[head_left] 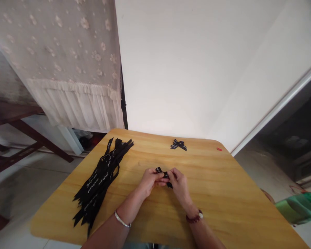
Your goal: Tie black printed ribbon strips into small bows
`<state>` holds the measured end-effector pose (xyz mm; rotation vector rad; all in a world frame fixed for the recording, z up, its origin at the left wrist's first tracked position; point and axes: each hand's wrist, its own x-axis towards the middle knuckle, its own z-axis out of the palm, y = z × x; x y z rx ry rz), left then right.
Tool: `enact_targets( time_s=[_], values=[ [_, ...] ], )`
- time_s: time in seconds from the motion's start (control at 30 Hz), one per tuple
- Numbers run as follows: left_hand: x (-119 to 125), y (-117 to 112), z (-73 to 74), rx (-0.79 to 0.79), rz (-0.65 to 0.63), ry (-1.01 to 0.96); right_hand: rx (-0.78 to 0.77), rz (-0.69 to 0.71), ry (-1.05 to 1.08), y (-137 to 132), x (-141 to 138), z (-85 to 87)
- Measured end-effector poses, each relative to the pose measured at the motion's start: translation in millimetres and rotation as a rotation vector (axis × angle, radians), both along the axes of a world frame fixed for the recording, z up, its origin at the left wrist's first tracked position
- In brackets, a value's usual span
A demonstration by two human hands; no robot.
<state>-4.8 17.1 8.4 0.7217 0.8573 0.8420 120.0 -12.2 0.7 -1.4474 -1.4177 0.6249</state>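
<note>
My left hand (pixel 149 180) and my right hand (pixel 179 182) meet at the middle of the wooden table (pixel 222 193). Both pinch a short piece of black ribbon (pixel 163 174) with white lettering, folded between the fingertips. A silver bangle circles my left wrist and a dark bead bracelet my right. A pile of long black ribbon strips (pixel 100 180) lies to the left of my hands. A finished black ribbon bow (pixel 178 145) rests near the table's far edge.
A small red object (pixel 219 149) lies at the far right of the table. A lace cloth (pixel 67 69) hangs at the back left over dark wooden furniture (pixel 28 138). White wall stands behind. Green fabric (pixel 300 205) shows at the right.
</note>
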Motion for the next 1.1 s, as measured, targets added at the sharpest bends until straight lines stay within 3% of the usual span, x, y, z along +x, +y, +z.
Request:
enact_targets(
  time_s=[0.3, 0.57, 0.83, 1.1],
  values=[
    [1, 0, 2.8, -0.036, 0.004, -0.007, 0.008, -0.031, -0.019, -2, -2, 3.5],
    [0, 0, 4.4, 0.030, 0.009, -0.031, -0.002, 0.005, 0.054, -1, -1, 4.1],
    [6, -1, -0.2, 0.074, 0.167, -0.019, 0.039, -0.047, 0.015, -5, -6, 5.6],
    [10, -4, 0.9, 0.100, 0.235, 0.000, 0.092, -0.042, 0.041, -8, -13, 2.6]
  ],
)
